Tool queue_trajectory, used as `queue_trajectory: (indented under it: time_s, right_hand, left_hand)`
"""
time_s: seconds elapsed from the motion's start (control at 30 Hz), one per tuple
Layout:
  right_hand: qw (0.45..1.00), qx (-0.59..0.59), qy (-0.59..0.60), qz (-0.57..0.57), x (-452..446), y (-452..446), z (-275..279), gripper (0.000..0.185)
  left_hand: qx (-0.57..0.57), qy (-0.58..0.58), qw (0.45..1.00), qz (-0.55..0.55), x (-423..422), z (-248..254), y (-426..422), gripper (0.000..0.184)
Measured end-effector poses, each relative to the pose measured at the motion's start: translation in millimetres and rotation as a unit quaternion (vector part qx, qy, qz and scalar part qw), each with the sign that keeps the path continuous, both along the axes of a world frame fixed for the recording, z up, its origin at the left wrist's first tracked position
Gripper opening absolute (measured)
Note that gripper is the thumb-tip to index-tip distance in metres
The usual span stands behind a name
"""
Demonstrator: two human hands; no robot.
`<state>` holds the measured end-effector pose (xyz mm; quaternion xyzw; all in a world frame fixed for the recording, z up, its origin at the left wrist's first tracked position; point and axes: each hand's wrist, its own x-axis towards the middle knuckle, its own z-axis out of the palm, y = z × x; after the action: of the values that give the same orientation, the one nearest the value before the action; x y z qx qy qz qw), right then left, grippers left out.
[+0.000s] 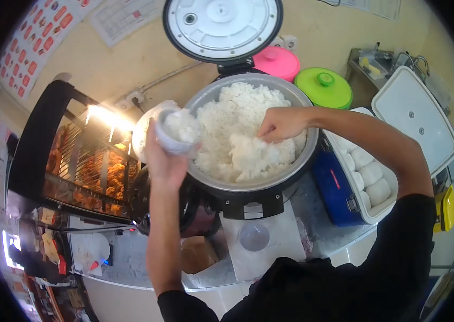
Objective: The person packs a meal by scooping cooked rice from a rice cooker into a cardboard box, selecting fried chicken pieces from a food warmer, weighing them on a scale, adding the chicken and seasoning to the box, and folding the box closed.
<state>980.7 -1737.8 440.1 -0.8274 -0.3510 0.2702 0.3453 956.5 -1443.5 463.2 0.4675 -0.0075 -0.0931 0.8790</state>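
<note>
Rice [219, 115] heaps up in one open cooker [237, 187], two hands at it! The left hand [165, 161] grips one bowl [176, 141], slightly blurred, by the cooker's left rim; the right hand [287, 123] curls closed over the heap, anything inside its fingers hidden. Behind the cooker, two lids, pink [278, 63] and green [312, 86]; right of it, one cooler [337, 188], partly covered by the forearm [369, 129].

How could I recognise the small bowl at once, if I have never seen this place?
Look first for the large round cooker in the middle, with its lid raised. At its left side, the left hand holds up a small pale bowl with white rice in it. Unlike the wide cooker, this bowl is held in the air.
</note>
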Motion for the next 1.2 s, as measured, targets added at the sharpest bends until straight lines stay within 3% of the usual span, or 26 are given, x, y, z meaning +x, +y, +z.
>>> queue_trajectory:
  time_s: [0.1, 0.17, 0.23, 0.33, 0.37, 0.47, 0.6, 0.67, 0.77, 0.8, 0.87, 1.0, 1.07, 1.2]
  right_hand:
    - [0.992, 0.015, -0.024, -0.126, -5, -9, 37, 0.014]
    - [0.966, 0.014, -0.194, -0.168, -15, 0, 60, 0.015]
    - [0.902, -0.008, -0.394, -0.177, -17, 9, 57, 0.025]
    - [0.822, -0.185, -0.487, -0.232, -69, 67, 42, 0.054]
    - [0.732, -0.19, -0.615, -0.222, -84, 81, 32, 0.039]
    - [0.737, -0.157, -0.628, -0.196, -82, 66, 43, 0.041]
    - [0.832, 0.015, -0.461, -0.307, -48, 22, 77, 0.034]
    - [0.886, 0.079, -0.307, -0.338, -23, 5, 90, 0.044]
    - [0.894, 0.113, -0.19, -0.389, -4, 27, 75, 0.073]
    - [0.926, -0.045, -0.202, -0.316, 1, 28, 75, 0.088]
    - [0.923, -0.076, -0.235, -0.296, 2, 44, 57, 0.087]
    - [0.908, -0.028, -0.32, -0.269, 17, 66, 23, 0.084]
    - [0.907, -0.039, -0.361, -0.212, 24, 63, 45, 0.08]
    - [0.938, -0.062, -0.281, -0.196, 40, 39, 72, 0.08]
  left_hand:
    - [-0.045, 0.024, 0.998, 0.033, -11, -2, -19, 0.054]
    - [-0.07, 0.025, 0.996, 0.049, -18, -3, -37, 0.053]
    - [-0.103, 0.02, 0.993, 0.05, -23, -7, -59, 0.053]
    - [-0.096, 0.005, 0.994, 0.051, -26, -5, -92, 0.055]
    - [-0.109, 0.005, 0.993, 0.045, -18, -14, -97, 0.055]
    - [-0.119, 0.015, 0.993, 0.006, -10, -6, -88, 0.053]
    - [-0.043, 0.017, 0.997, -0.065, -12, 8, -64, 0.057]
    - [-0.018, 0.004, 0.997, -0.071, -8, 5, -59, 0.056]
    - [0.027, -0.01, 0.998, -0.063, -3, 1, -63, 0.053]
    - [0.036, -0.013, 0.998, -0.056, -2, 2, -66, 0.053]
    - [0.044, -0.01, 0.998, -0.052, -1, 3, -69, 0.052]
    - [0.078, -0.012, 0.996, -0.05, 8, -4, -61, 0.051]
    - [0.071, -0.024, 0.996, -0.053, 13, -4, -58, 0.051]
    - [0.016, 0.028, 0.998, -0.052, 6, -2, -53, 0.051]
